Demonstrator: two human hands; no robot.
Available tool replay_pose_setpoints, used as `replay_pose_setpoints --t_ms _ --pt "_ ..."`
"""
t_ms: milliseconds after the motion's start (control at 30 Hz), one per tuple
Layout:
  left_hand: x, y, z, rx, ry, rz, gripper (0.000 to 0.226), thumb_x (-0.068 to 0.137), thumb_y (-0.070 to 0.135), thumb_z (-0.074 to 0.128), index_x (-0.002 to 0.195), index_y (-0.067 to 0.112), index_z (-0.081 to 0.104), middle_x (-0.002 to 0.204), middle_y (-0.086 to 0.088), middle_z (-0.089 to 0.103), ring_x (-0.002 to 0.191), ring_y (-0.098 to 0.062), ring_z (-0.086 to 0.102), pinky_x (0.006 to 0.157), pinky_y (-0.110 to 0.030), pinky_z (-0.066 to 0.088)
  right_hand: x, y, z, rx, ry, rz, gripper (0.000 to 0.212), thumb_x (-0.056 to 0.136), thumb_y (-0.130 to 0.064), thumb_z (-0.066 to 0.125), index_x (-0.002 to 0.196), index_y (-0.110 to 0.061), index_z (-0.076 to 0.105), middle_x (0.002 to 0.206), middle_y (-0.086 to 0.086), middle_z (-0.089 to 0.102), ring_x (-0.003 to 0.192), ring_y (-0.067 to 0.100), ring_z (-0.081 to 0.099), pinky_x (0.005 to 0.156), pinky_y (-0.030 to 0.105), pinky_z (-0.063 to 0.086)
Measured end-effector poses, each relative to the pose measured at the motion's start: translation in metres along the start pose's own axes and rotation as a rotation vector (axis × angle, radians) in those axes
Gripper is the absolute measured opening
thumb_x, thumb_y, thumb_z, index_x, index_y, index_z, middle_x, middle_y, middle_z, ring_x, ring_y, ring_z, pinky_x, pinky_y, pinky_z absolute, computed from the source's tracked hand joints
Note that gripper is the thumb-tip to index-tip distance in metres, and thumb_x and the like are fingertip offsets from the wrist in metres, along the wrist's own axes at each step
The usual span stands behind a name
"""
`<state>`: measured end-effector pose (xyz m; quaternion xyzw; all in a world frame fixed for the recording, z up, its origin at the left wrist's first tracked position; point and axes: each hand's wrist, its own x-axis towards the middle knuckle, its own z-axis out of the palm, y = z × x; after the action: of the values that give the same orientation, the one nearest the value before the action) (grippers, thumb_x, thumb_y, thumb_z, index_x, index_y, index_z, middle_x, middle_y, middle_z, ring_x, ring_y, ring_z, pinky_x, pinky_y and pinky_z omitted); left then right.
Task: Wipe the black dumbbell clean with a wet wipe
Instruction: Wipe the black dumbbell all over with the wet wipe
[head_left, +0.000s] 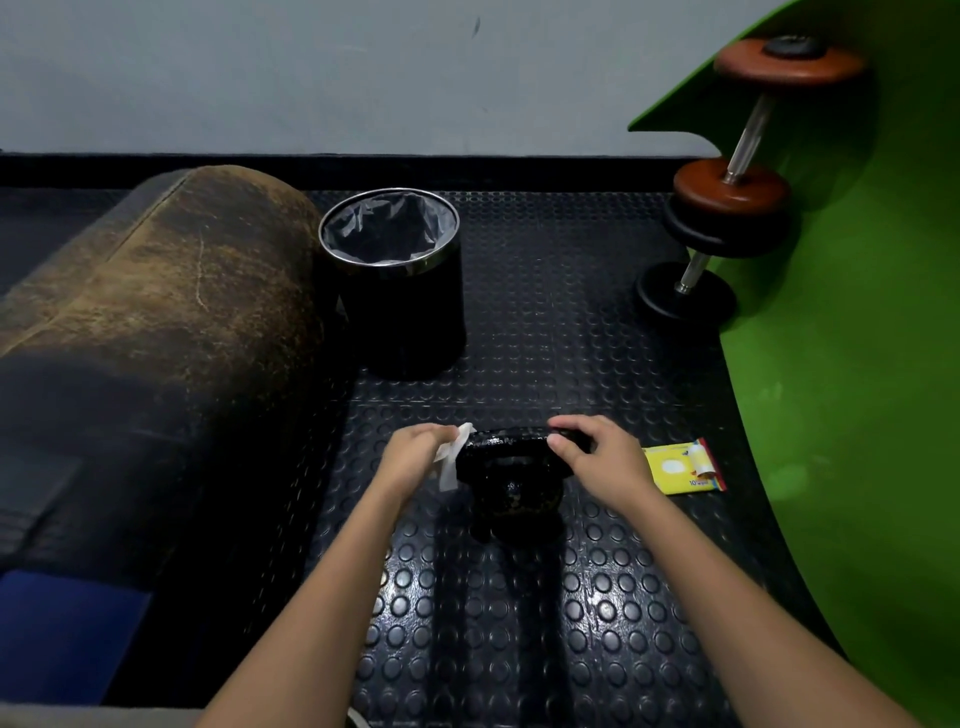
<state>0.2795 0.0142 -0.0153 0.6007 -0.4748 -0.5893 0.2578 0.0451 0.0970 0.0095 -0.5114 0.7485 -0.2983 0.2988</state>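
Note:
A black dumbbell (511, 475) stands on end on the studded rubber floor (519, 597), its upper plate glossy. My left hand (413, 457) holds a white wet wipe (453, 457) pressed against the left edge of the upper plate. My right hand (600, 460) grips the right edge of that plate, fingers curled over the rim. The lower plate sits in shadow beneath.
A yellow wet-wipe pack (683, 466) lies right of the dumbbell. A black bin (397, 280) with a grey liner stands behind. A worn brown bolster (156, 291) fills the left. A green curved panel (857, 338) and two more dumbbells (737, 176) are at right.

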Motion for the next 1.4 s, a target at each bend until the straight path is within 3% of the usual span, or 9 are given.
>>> replay_pose_setpoints --t_ms 300,500,800,1000,1100,1167,1233,1300,1400 --pt "0.003 -0.023 0.011 -0.051 -0.016 -0.186 0.049 0.098 0.052 0.044 0.109 0.013 0.071 0.100 -0.010 0.075 0.094 -0.027 0.071 0.094 -0.043 0.053 0.000 -0.002 0.000 0.009 0.005 -0.008 0.025 0.092 -0.036 0.068 0.116 -0.036 0.070 0.110 -0.012 0.060 0.102 0.007 0.054 0.084 0.021 0.038" --pt "0.000 -0.014 0.009 -0.021 0.101 0.014 0.025 0.092 0.037 0.061 0.089 0.020 0.079 0.088 -0.002 0.078 0.090 -0.030 0.072 0.086 -0.048 0.056 -0.001 -0.002 0.000 0.021 0.005 -0.005 0.024 0.092 -0.035 0.068 0.116 -0.036 0.070 0.107 -0.013 0.059 0.101 0.007 0.053 0.084 0.022 0.037" --pt "-0.005 -0.022 0.013 -0.247 0.015 -0.254 0.034 0.102 0.031 0.052 0.108 0.003 0.071 0.104 -0.020 0.074 0.099 -0.037 0.070 0.093 -0.052 0.055 0.002 -0.001 0.001 0.013 0.006 -0.009 0.024 0.093 -0.037 0.066 0.117 -0.037 0.069 0.106 -0.015 0.057 0.100 0.009 0.053 0.083 0.023 0.037" --pt "-0.018 -0.021 0.015 -0.009 0.252 -0.127 0.023 0.092 0.040 0.062 0.098 0.024 0.076 0.095 0.001 0.074 0.097 -0.024 0.068 0.094 -0.047 0.054 0.000 -0.011 -0.004 -0.066 -0.039 0.009 0.027 0.094 -0.036 0.064 0.121 -0.033 0.067 0.121 -0.007 0.060 0.113 0.016 0.056 0.085 0.025 0.040" --pt "-0.016 -0.020 0.016 -0.232 0.170 -0.242 0.027 0.093 0.031 0.064 0.103 0.009 0.075 0.093 -0.013 0.076 0.087 -0.030 0.072 0.088 -0.050 0.057 -0.002 -0.013 -0.007 -0.102 -0.055 -0.002 0.029 0.095 -0.038 0.061 0.123 -0.034 0.066 0.122 -0.006 0.059 0.118 0.019 0.055 0.085 0.026 0.039" --pt "-0.009 -0.021 0.020 -0.395 0.069 -0.338 0.027 0.098 0.019 0.057 0.105 -0.004 0.070 0.094 -0.023 0.074 0.077 -0.032 0.073 0.072 -0.043 0.061 -0.004 -0.012 -0.008 -0.120 -0.049 -0.001 0.029 0.096 -0.039 0.061 0.124 -0.034 0.066 0.122 -0.005 0.060 0.118 0.019 0.055 0.086 0.026 0.039" --pt "-0.005 -0.023 0.022 -0.503 0.027 -0.401 0.030 0.103 0.015 0.046 0.117 -0.005 0.064 0.109 -0.025 0.071 0.083 -0.029 0.072 0.062 -0.035 0.061 -0.005 -0.012 -0.009 -0.124 -0.042 0.003 0.029 0.095 -0.038 0.062 0.124 -0.034 0.066 0.122 -0.005 0.061 0.117 0.019 0.056 0.087 0.026 0.039" --pt "-0.001 -0.023 0.023 -0.552 0.048 -0.418 0.031 0.101 0.013 0.049 0.125 -0.004 0.061 0.123 -0.020 0.066 0.094 -0.027 0.065 0.065 -0.032 0.060 -0.005 -0.011 -0.007 -0.116 -0.037 -0.002 0.029 0.095 -0.038 0.062 0.123 -0.033 0.066 0.118 -0.005 0.061 0.115 0.018 0.057 0.086 0.026 0.040" --pt "-0.004 -0.021 0.023 -0.440 0.251 -0.395 0.011 0.096 0.009 0.057 0.091 0.001 0.062 0.076 -0.011 0.072 0.075 -0.024 0.063 0.074 -0.036 0.056 -0.003 -0.009 -0.003 -0.100 -0.025 -0.010 0.028 0.096 -0.038 0.061 0.123 -0.034 0.066 0.110 -0.010 0.057 0.110 0.017 0.057 0.082 0.025 0.037"
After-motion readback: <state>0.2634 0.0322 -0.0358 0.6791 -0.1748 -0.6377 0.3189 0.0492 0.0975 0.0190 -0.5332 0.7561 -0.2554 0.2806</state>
